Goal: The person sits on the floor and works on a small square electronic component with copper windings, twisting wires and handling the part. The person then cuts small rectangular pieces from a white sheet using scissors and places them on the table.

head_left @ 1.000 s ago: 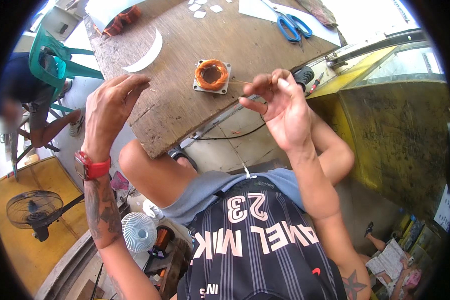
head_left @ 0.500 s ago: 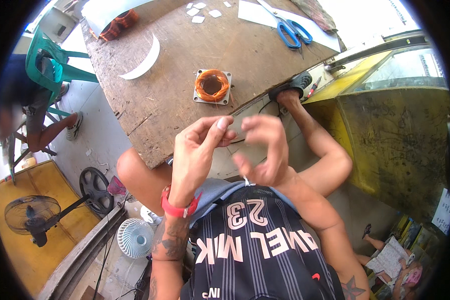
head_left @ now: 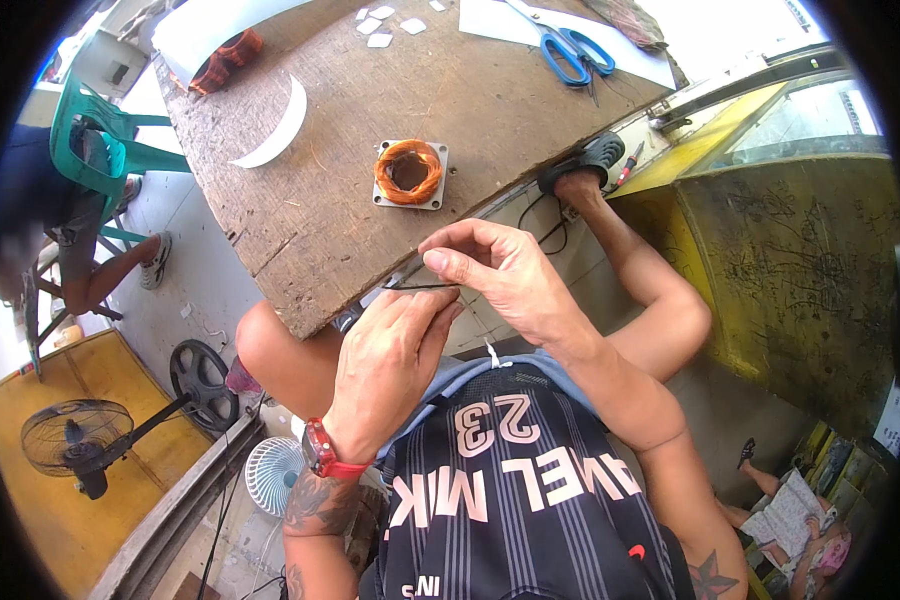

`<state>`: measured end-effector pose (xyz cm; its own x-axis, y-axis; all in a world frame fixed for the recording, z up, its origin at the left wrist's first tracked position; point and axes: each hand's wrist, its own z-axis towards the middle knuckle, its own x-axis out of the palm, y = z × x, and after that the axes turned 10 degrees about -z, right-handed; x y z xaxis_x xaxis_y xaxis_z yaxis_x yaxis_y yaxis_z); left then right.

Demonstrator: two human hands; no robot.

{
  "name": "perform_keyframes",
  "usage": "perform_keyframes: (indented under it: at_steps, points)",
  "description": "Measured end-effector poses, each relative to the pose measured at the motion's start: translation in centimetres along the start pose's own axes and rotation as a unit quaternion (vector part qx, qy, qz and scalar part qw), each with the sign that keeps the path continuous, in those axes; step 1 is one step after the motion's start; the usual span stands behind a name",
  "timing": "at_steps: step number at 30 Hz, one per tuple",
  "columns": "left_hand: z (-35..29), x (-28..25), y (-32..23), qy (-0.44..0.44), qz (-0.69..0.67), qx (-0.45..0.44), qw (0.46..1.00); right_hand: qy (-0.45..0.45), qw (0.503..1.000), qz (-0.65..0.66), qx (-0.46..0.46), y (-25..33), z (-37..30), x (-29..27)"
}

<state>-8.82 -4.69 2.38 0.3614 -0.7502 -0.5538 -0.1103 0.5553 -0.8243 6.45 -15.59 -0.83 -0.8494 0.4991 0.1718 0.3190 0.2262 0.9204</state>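
My left hand [head_left: 392,345], with a red watch on its wrist, is closed just off the table's front edge, its fingertips pressed together. Right beside it, slightly higher, my right hand [head_left: 505,275] is curled with thumb and forefinger brought close in a pinch. Whatever is between the fingertips of either hand is too fine to make out. Beyond the hands, a motor stator [head_left: 438,187] rests on the table, a square metal plate with an orange copper winding [head_left: 387,180] ringing its dark central hole. Neither hand touches it.
The worn wooden table [head_left: 300,230] bears a white paper crescent [head_left: 282,130], small white pieces [head_left: 413,26], blue-handled scissors [head_left: 577,55] on white sheet [head_left: 630,60], and another copper winding [head_left: 227,60]. A black fan [head_left: 78,440] stands left; a person sits by a green chair [head_left: 80,150].
My left hand has lowered and turned its knuckles up. My right hand has moved left and closed from a spread shape into a pinch near it. The view has shifted slightly.
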Motion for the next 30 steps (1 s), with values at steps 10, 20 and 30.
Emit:
perform_keyframes:
  at_steps: [10,20,30]
  points:
    - [-0.3,0.8,-0.2,-0.005,0.014,-0.001,1.000,-0.064,0.990,0.126,0.019,-1.3,-0.8,0.8]
    - [-1.0,0.2,0.0,0.046,0.103,0.028,0.993,0.015,0.996,0.072,0.044,-1.2,-0.6,0.3]
    - [4.8,-0.4,-1.9,-0.072,0.137,-0.019,0.988,-0.111,0.962,-0.225,-0.107,-0.6,-1.2,1.2]
